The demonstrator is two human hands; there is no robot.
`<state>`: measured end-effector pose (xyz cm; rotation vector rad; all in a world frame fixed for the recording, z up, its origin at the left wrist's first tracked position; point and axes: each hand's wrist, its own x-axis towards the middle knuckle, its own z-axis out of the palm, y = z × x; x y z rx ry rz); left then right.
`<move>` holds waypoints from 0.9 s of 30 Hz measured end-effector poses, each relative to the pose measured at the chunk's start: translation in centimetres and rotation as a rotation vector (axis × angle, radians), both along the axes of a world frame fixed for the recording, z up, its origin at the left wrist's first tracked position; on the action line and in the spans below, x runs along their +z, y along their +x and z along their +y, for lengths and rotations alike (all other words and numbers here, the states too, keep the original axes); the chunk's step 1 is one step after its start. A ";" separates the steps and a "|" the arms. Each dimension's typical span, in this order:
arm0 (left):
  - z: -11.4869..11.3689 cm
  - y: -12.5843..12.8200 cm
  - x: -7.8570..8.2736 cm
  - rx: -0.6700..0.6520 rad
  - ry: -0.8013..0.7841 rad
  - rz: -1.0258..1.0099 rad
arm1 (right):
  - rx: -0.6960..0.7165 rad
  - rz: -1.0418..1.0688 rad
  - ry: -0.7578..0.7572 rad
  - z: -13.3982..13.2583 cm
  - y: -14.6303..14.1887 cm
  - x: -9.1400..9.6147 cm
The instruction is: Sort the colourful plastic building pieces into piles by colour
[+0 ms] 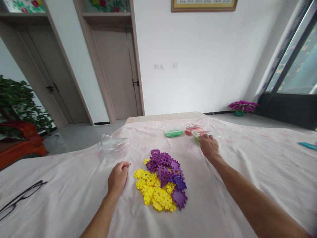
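Observation:
My right hand (pixel 209 145) reaches forward on the right, its fingers closed over the near side of a clear plastic box (pixel 196 140) with a red and white label and light green contents. My left hand (pixel 118 177) rests on the cloth, fingers loosely curled, with nothing visible in them. Between my hands lies a heap of yellow flower-shaped plastic pieces (pixel 158 195). Purple square notched pieces (pixel 162 162) partly overlap the yellow ones. Touching the right side of the heap is a dark blue piece (pixel 179 182).
Beside the held box stand a box of red pieces (pixel 192 128) and a clear box of green pieces (pixel 174 132). An empty clear box (pixel 112 145) is at the left. Glasses (pixel 24 195) lie near left on the pink-patterned cloth (pixel 66 181). A blue object (pixel 307 145) is far right.

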<state>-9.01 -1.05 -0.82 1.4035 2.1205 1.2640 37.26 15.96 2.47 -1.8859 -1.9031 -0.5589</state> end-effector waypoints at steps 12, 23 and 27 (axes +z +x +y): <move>-1.8 7.9 3.2 -0.524 0.158 0.364 | 0.510 0.128 0.106 -8.0 -10.1 -0.8; 0.2 13.9 5.0 -0.773 0.041 0.654 | 0.578 0.277 0.099 -7.9 -9.4 -1.9; -1.6 11.9 4.8 -0.753 0.054 0.692 | 0.575 0.291 0.108 -7.8 -9.0 -2.1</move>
